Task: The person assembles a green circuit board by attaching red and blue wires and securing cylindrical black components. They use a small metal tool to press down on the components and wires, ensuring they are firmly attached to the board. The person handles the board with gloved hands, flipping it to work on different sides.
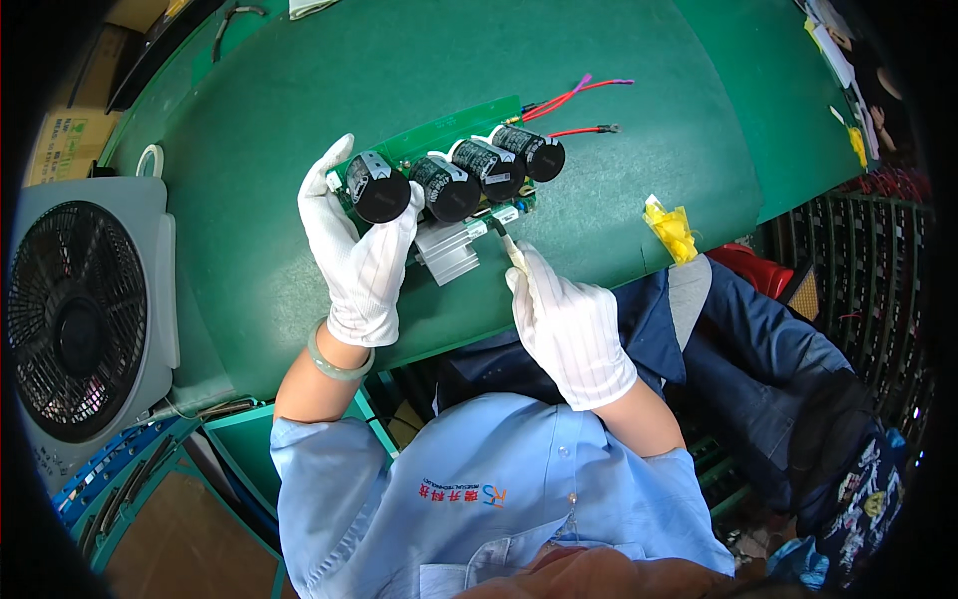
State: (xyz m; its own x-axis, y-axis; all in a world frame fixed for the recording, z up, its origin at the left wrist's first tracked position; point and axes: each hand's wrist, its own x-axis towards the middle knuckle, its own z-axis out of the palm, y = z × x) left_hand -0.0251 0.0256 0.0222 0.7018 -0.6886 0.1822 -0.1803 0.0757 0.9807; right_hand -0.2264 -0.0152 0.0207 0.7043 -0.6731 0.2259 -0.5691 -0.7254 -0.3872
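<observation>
My gloved left hand (357, 265) grips a green circuit board (454, 130) by its left end, its thumb and fingers around the leftmost black capacitor. Several large cylindrical capacitors (446, 190) stand in a row along the board, which is held tilted over the table. A finned silver heat sink (446, 253) juts from its near edge. Pinched in my gloved right hand (574, 329) is a slim pale-handled brush (512, 250). Its dark tip meets the board's near edge, just right of the heat sink. Red wires (574, 92) with end terminals trail from the board's right end.
The board is above a green-topped table (639, 130). At the left stands a grey box fan (85, 309) with black blades. Yellow tape (673, 232) sticks to the table's near edge on the right. Pliers (226, 28) lie at the far left, and racks (858, 270) stand at the right.
</observation>
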